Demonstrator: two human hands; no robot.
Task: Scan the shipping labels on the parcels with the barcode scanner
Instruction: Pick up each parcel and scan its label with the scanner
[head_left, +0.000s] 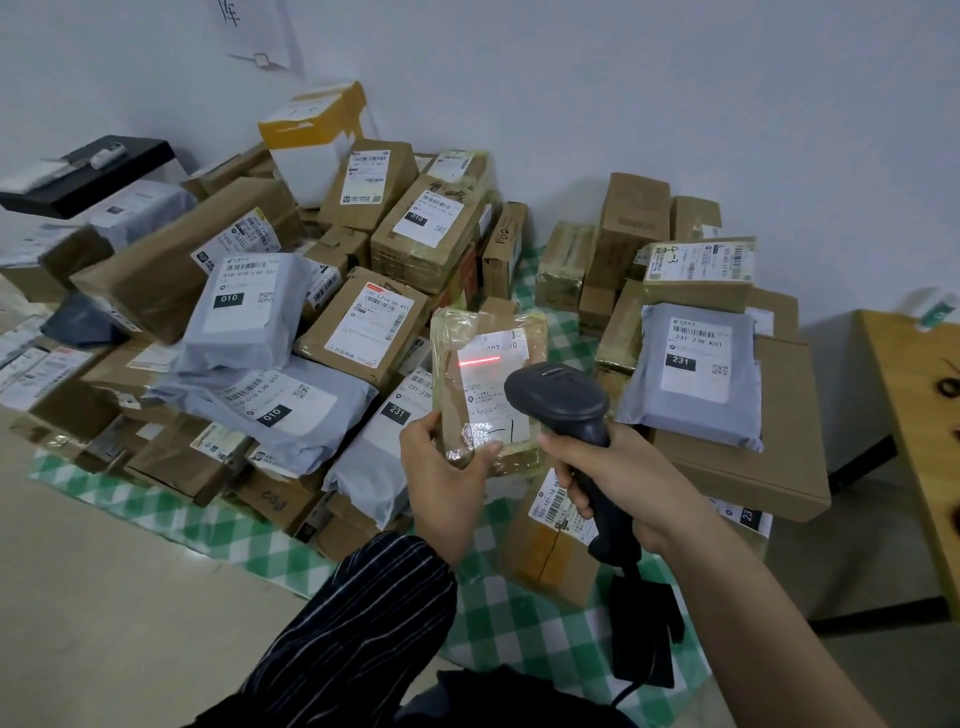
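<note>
Striped sleeve (363, 623) is reaching up from the bottom edge, and the left hand (447, 467) at its end is gripping the lower part of a small tape-wrapped parcel (467, 332), thumb lying across its front, holding it upright and facing the camera. Just right of that parcel, the right hand (618, 483) is clenching round the handle of the barcode scanner (558, 400), whose head is pointing at the parcel's shipping label (498, 400). A red scan line (479, 362) is falling across the upper part of that label, left of centre. By my judgement the beam is lying on or near the barcode row, but glare from the tape is washing out the print, so whether it is spanning the whole code I cannot tell. Tilting the parcel slightly away from the light and shifting the line until it is crossing every bar would be helping the read. Left of and behind the parcel, a heap of brown cartons (171, 270) and grey mailer bags (244, 317) is lying on a green checked cloth (519, 623). Right of the parcel another stack is sitting, topped by a grey mailer marked 231 (691, 374). Every box and bag is sealed, so what they are holding is not showing.
</note>
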